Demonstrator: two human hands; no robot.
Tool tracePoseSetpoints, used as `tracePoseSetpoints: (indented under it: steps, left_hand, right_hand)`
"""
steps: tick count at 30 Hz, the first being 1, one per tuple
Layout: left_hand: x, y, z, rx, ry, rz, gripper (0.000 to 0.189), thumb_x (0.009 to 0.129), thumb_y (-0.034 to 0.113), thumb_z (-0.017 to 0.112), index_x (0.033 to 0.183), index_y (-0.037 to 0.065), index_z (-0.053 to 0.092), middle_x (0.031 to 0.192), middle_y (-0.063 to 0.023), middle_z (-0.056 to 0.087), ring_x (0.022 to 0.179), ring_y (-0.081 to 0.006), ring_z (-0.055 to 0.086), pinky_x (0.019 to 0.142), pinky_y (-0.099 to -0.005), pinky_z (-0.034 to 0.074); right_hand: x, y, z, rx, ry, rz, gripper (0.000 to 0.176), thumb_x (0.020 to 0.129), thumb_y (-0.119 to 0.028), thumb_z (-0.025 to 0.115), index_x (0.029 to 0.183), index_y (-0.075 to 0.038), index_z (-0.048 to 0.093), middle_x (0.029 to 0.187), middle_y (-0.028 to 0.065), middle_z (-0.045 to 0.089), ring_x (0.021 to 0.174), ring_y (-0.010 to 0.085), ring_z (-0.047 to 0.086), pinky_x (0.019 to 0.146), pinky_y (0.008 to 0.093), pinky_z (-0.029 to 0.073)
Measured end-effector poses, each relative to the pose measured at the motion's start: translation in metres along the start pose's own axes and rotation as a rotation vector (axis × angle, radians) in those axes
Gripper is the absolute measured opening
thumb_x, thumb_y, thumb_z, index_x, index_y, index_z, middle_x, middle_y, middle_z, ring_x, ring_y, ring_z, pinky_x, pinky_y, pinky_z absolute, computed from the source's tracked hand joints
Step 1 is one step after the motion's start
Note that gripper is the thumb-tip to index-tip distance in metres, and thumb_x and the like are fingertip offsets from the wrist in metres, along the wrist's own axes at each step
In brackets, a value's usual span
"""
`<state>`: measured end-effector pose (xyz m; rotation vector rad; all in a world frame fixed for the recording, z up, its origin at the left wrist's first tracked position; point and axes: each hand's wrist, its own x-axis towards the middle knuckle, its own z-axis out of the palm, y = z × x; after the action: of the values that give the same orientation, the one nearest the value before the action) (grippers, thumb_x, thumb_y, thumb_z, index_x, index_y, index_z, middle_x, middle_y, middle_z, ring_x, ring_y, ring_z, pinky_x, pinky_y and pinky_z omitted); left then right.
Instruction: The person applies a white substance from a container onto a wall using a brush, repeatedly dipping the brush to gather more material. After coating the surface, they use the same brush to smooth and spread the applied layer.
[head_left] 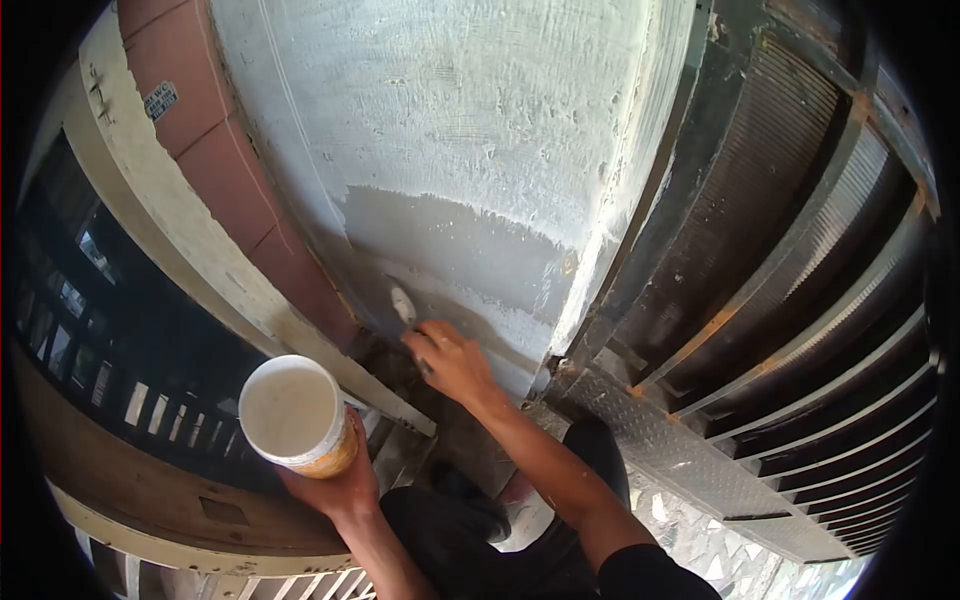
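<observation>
My left hand is wrapped around the lower side of a white plastic paint bucket with an orange-yellow label. Pale, whitish paint shows inside the bucket, whose open top faces up toward me. In my right hand, the fingers close round the handle of a paintbrush with white-coated bristles. The brush is held low, near the left edge of the wall. White paint covers the upper part of this wall, while a grey patch stretches across it lower down.
Pink-red tiles and a cream frame run along the left, beside a dark glass pane. At right stands a metal gate with rusty bars, above a metal tread plate. My bent legs are below.
</observation>
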<state>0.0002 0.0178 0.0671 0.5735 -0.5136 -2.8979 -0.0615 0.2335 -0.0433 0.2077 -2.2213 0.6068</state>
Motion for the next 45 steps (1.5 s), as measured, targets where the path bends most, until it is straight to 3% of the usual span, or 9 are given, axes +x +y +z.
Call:
tracePoseSetpoints:
  steps: [4, 7, 11, 18, 23, 28, 33, 41, 45]
  left_hand:
    - [0.008, 0.004, -0.021, -0.093, -0.056, -0.071, 0.054, 0.111, 0.052, 0.053, 0.154, 0.02, 0.061, 0.158, -0.0091, 0.059, 0.147, -0.0345, 0.055, 0.122, -0.0626, 0.044]
    - [0.013, 0.003, -0.036, -0.115, -0.123, -0.049, 0.052, 0.109, 0.049, 0.058, 0.152, 0.019, 0.062, 0.157, -0.0094, 0.059, 0.147, -0.0341, 0.054, 0.125, -0.0643, 0.041]
    - [0.014, 0.004, -0.039, -0.122, -0.185, -0.062, 0.054, 0.109, 0.049, 0.059, 0.153, 0.017, 0.061, 0.157, -0.0114, 0.059, 0.149, -0.0348, 0.054, 0.128, -0.063, 0.039]
    - [0.001, 0.003, -0.009, -0.04, -0.075, -0.065, 0.053, 0.113, 0.05, 0.049, 0.155, 0.019, 0.059, 0.161, -0.009, 0.055, 0.152, -0.0346, 0.051, 0.124, -0.0645, 0.043]
    - [0.006, 0.006, -0.015, -0.088, -0.07, -0.13, 0.053, 0.113, 0.051, 0.05, 0.155, 0.02, 0.06, 0.16, -0.0088, 0.056, 0.151, -0.0345, 0.051, 0.124, -0.0637, 0.043]
    - [0.004, 0.004, -0.021, -0.081, -0.073, -0.077, 0.056, 0.112, 0.053, 0.051, 0.155, 0.019, 0.06, 0.16, -0.0093, 0.057, 0.151, -0.0351, 0.052, 0.127, -0.0629, 0.039]
    - [0.009, 0.002, -0.024, -0.083, -0.13, -0.106, 0.056, 0.112, 0.053, 0.051, 0.155, 0.018, 0.06, 0.16, -0.0096, 0.057, 0.151, -0.0351, 0.052, 0.129, -0.0631, 0.037]
    - [0.007, 0.001, -0.012, -0.038, -0.045, -0.097, 0.052, 0.112, 0.05, 0.051, 0.154, 0.021, 0.061, 0.159, -0.0087, 0.057, 0.15, -0.0336, 0.051, 0.127, -0.0644, 0.04]
    - [0.01, 0.003, -0.017, -0.039, -0.043, -0.051, 0.053, 0.112, 0.051, 0.05, 0.154, 0.021, 0.061, 0.157, -0.0083, 0.058, 0.148, -0.0337, 0.053, 0.124, -0.0634, 0.043]
  right_hand:
    - [-0.063, 0.002, -0.091, -0.041, 0.092, 0.04, 0.041, 0.085, -0.003, 0.084, 0.124, -0.014, 0.077, 0.12, 0.0104, 0.071, 0.102, 0.0307, 0.076, 0.081, 0.0433, 0.064]
    - [-0.131, -0.006, -0.17, -0.094, 0.139, 0.083, 0.036, 0.082, 0.006, 0.079, 0.116, -0.006, 0.076, 0.11, 0.0216, 0.075, 0.094, 0.0383, 0.077, 0.08, 0.0452, 0.063]
    - [-0.171, -0.03, -0.196, -0.089, 0.153, 0.076, 0.033, 0.085, 0.006, 0.076, 0.115, -0.007, 0.074, 0.111, 0.0225, 0.076, 0.09, 0.0381, 0.077, 0.077, 0.0453, 0.063]
    - [-0.075, -0.027, -0.053, 0.19, 0.052, 0.071, 0.041, 0.085, 0.003, 0.084, 0.122, -0.013, 0.076, 0.119, 0.0127, 0.077, 0.098, 0.0335, 0.079, 0.081, 0.0422, 0.065]
    - [-0.056, 0.002, 0.005, 0.051, 0.117, 0.162, 0.043, 0.087, 0.003, 0.081, 0.125, -0.014, 0.074, 0.116, 0.0089, 0.075, 0.099, 0.0333, 0.076, 0.079, 0.0422, 0.064]
    - [-0.144, -0.01, -0.088, -0.028, 0.256, 0.216, 0.03, 0.084, 0.008, 0.078, 0.111, -0.007, 0.077, 0.111, 0.021, 0.075, 0.093, 0.039, 0.076, 0.081, 0.0445, 0.063]
    - [-0.203, -0.03, -0.131, 0.004, 0.258, 0.21, 0.035, 0.079, 0.012, 0.078, 0.11, -0.006, 0.078, 0.11, 0.0213, 0.076, 0.091, 0.0404, 0.077, 0.078, 0.0427, 0.063]
    - [-0.117, 0.002, -0.031, 0.133, 0.091, 0.233, 0.042, 0.084, 0.005, 0.081, 0.122, -0.013, 0.077, 0.119, 0.0112, 0.075, 0.104, 0.0347, 0.076, 0.086, 0.0432, 0.064]
    - [-0.148, 0.007, -0.073, 0.015, 0.246, 0.257, 0.038, 0.084, 0.005, 0.081, 0.118, -0.012, 0.077, 0.114, 0.0133, 0.075, 0.1, 0.0371, 0.076, 0.085, 0.046, 0.064]
